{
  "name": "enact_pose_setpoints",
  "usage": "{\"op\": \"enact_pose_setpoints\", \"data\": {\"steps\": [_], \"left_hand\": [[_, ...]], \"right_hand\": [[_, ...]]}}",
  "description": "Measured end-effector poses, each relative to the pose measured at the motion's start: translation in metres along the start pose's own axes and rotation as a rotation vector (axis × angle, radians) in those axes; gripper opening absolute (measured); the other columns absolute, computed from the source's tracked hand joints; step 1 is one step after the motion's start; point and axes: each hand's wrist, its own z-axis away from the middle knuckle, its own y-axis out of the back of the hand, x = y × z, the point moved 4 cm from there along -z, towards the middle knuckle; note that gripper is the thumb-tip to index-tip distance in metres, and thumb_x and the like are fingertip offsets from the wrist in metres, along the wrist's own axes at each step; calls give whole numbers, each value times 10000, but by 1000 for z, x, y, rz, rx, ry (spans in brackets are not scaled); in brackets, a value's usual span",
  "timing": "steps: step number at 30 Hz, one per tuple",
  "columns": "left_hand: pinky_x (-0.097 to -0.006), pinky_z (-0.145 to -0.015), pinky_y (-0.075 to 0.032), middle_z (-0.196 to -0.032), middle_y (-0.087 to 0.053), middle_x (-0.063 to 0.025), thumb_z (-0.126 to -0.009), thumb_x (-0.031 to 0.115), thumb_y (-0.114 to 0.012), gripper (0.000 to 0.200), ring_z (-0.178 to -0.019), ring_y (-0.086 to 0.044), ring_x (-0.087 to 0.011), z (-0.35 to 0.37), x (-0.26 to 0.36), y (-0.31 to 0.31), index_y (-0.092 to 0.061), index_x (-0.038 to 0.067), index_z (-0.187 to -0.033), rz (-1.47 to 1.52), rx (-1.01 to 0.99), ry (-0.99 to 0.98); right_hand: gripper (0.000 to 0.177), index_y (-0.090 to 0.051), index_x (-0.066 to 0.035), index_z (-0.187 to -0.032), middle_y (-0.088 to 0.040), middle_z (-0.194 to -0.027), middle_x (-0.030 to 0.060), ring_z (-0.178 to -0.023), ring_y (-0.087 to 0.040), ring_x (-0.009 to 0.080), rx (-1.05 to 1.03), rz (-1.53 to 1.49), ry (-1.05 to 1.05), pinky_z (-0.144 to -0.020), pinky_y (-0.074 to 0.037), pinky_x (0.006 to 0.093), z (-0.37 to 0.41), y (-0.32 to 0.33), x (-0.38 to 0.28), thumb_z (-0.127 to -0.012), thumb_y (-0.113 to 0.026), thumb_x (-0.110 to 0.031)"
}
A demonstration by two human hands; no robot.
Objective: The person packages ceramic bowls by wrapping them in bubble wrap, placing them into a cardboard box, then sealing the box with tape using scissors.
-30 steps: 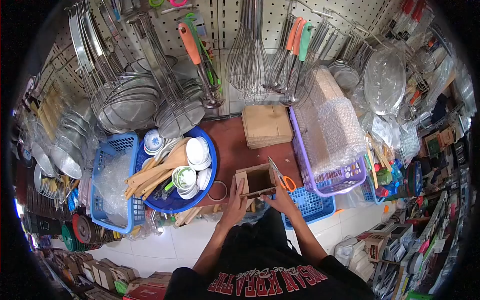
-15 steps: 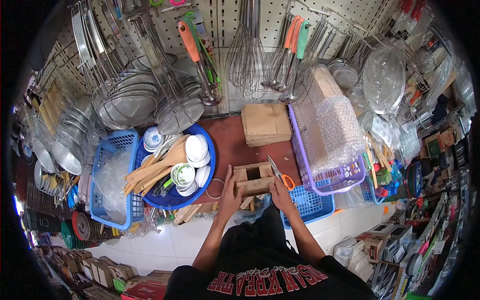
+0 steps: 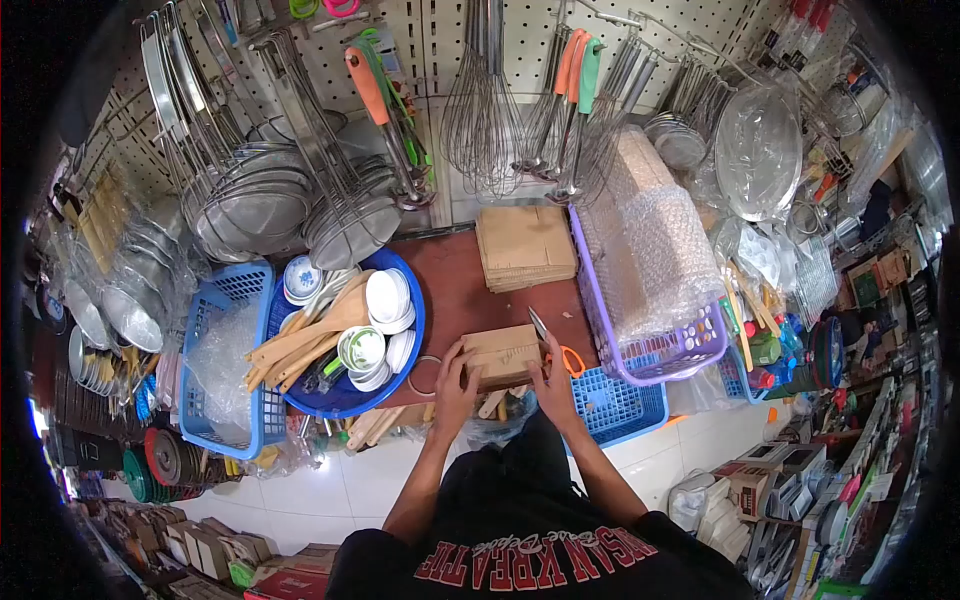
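A small brown cardboard box [image 3: 500,353] rests between my hands at the front of the red-brown table, its top now a flat face with no gap. My left hand [image 3: 456,385] grips its left side, fingers at the edge. On the right side my right hand [image 3: 552,382] holds the box the same way. Scissors with orange handles [image 3: 573,361] lie just beyond my right hand, blades pointing away. A stack of flat cardboard pieces [image 3: 526,245] sits farther back. Left of my left hand is a ring of brown tape [image 3: 424,375], partly hidden.
A blue round basin [image 3: 420,320] with wooden spatulas [image 3: 320,325] and white bowls [image 3: 387,295] stands left. At right is a purple basket [image 3: 665,375] with bubble wrap [image 3: 665,260]. A blue basket [image 3: 640,420] sits near my right forearm. Whisks [image 3: 485,130] and strainers [image 3: 250,210] hang behind.
The box's opening at the top has gone; its flaps are folded down into a flat face. Both hands have stayed at the box's sides, with the view shifting slightly.
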Motion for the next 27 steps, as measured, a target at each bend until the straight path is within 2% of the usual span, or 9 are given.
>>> {"op": "enact_pose_setpoints", "data": {"steps": [3,6,9,12,15,16,19,24,27], "left_hand": [[-411,-1055,-414,-1382,-521,-179,-901,72,-633,300,-1274,-505,-357,0,1,0,-605,-14,-1187,14,20,-7],[-414,-1057,-412,-1393,-516,-183,-911,69,-615,292,-1276,-507,-355,1,1,0,-612,-17,-1190,-27,6,-8],[-416,-1069,-405,-1411,-503,-184,-923,64,-590,287,-1289,-498,-350,3,0,2,-611,-16,-1198,-27,-26,3],[-436,-1027,-427,-1351,-541,-185,-927,64,-576,278,-1236,-528,-359,7,0,9,-618,-9,-1192,-25,13,-31],[-456,-939,-453,-1220,-586,-180,-909,65,-589,282,-1116,-564,-375,27,-16,18,-626,0,-1182,-294,122,60],[-473,-863,-439,-1070,-590,-163,-878,91,-611,311,-1012,-557,-368,34,-24,18,-635,25,-1182,-403,140,35],[-471,-862,-424,-1014,-583,-151,-850,123,-625,319,-1012,-542,-351,54,-39,18,-650,44,-1159,-779,57,118],[-475,-868,-412,-1007,-593,-127,-851,154,-623,245,-1006,-535,-345,65,-64,17,-669,55,-1071,-798,-33,162],[-477,-861,-407,-980,-605,-119,-859,156,-628,197,-966,-538,-339,68,-64,21,-672,59,-1025,-725,-40,112]], "right_hand": [[451,-454,-22,-1414,-495,-1359,198,-1219,-535,329,-48,288,203,-994,-460,364,-3,6,-13,-1008,-520,-205],[393,-538,-44,-1351,-547,-1294,210,-1169,-558,375,-53,257,143,-968,-463,391,-1,4,-7,-972,-567,-143],[349,-582,-48,-1311,-550,-1296,211,-1170,-558,373,-63,225,101,-964,-466,392,-1,4,-4,-977,-563,-149],[355,-577,-47,-1318,-552,-1290,211,-1162,-564,364,-64,257,129,-963,-470,391,-2,5,-5,-981,-563,-159],[374,-550,-57,-1357,-561,-1264,201,-1139,-574,338,-85,242,114,-945,-477,366,-2,5,-3,-995,-535,-152],[374,-550,-56,-1356,-564,-1260,199,-1135,-577,335,-84,223,92,-942,-478,366,-1,4,-2,-995,-536,-150],[372,-550,-54,-1353,-575,-1244,195,-1122,-585,329,-76,220,88,-930,-485,364,-2,3,1,-993,-538,-147],[364,-555,-55,-1345,-587,-1229,196,-1109,-593,323,-44,318,204,-918,-491,362,-1,5,-6,-992,-541,-141],[378,-563,-73,-1344,-587,-1219,195,-1109,-584,362,-53,222,101,-938,-479,398,-2,3,-6,-972,-576,-139]]}}
